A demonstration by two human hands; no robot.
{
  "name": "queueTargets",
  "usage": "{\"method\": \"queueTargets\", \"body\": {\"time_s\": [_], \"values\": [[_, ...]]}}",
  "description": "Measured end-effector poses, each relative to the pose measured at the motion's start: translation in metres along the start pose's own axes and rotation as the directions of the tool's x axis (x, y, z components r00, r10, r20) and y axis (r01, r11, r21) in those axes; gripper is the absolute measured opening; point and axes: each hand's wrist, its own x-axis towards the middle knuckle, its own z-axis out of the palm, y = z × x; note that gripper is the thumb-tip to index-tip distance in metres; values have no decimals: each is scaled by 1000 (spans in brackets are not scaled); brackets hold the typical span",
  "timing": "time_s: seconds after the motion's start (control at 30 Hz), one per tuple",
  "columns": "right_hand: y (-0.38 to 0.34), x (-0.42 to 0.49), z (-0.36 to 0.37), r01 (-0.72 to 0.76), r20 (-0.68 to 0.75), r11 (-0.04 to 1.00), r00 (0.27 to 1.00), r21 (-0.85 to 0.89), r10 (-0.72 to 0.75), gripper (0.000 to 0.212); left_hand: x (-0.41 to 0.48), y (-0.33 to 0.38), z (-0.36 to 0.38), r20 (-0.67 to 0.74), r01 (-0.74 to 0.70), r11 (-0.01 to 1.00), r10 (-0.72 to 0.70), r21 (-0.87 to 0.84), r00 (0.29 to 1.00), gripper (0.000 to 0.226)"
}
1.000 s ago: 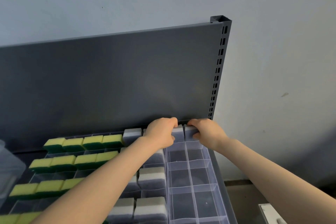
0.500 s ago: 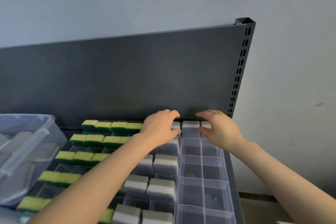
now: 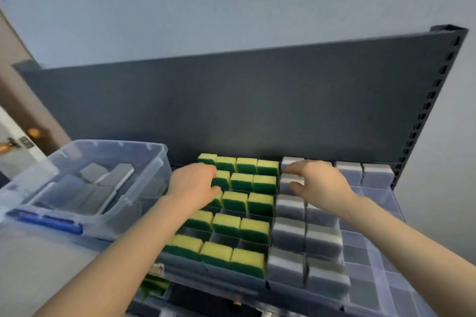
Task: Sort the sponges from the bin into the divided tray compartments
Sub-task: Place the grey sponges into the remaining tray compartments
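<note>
vs half a sec ago the view's been swung left: the clear bin is now taken in nearly whole at the left, w/ the grey sponges in the bin seen thru its walls, and a door knob has come into view beyond it. both hands have been pulled off the back right corner of the divided tray and shifted left. the two grey sponges at the back right, which were under the fingers before, are now left uncovered in their compartments, right up against the dark back panel

hands now: the left hand is held palm down over the far rows of the yellow/green sponges, fingers loosely bent, nothing gripped. the right hand is held palm down over the far end of the grey sponges in the tray, fingers stretched out to the left, thumb spread below them, also relaxed w/ nothing held. whether either hand is touching the sponge under it can't be told, too blurry. the forearms are reached in from the bottom corners, wrists well apart

tray layout: yellow/green ones are packed in the left cols, grey ones in the two cols just beside them, see-thru compartments further right
</note>
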Motion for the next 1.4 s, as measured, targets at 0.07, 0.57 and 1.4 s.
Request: {"method": "queueTargets", "body": {"time_s": [0.07, 0.57, 1.4], "values": [[-36, 5, 3, 32, 1, 998, 999, -45, -32, 35, -17, -39, 1, -4, 36, 999, -36, 5, 999, 33], [-236, 37, 52, 95, 11, 995, 995, -41, -94, 38, -104, -287, 1, -39, 313, 938, -322, -151, 946, 33], [-352, 249, 159, 339, 283, 941, 903, -2, -325, 39, -4, -412, 65, 84, 341, 902, -330, -264, 940, 33]]}}
